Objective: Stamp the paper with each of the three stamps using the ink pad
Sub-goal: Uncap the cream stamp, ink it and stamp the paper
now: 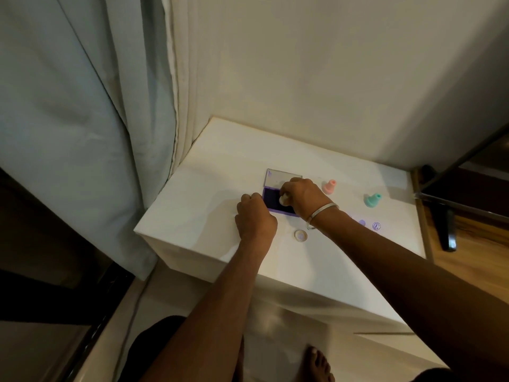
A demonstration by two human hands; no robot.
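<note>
Surface: white table (209,172), centre of the frame, set into a corner between a cream wall and a pale curtain (82,106) at the left.
Ink pad: purple case (275,201), just above frame centre, lid (278,176) swung open and standing up behind the dark pad.
Right hand: right hand (303,198) over the right half of the ink pad, fingers curled down and clenched around a pale cream stamp (283,200); the stamp's lower end meets the dark pad surface.
Left hand: left hand (254,216) at the near-left corner of the ink pad, fingers curled under against the case edge. Whether the fingers pinch the case or only rest against it cannot be told.
Bracelet: metal band (322,212) on the right wrist.
Pink stamp: pink stamp (329,186) upright on the table, just right of the right hand, not touched.
Teal stamp: teal stamp (372,199) further right, tilted, apart from the pink one.
Cap: small clear round cap (300,236) lying on the table below the right wrist.
Prints: two purple marks (376,226) on the white surface at the right, below the teal stamp. The paper's own edges cannot be told from the white table.
Lower frame: a bare foot (319,365) on the light floor.
</note>
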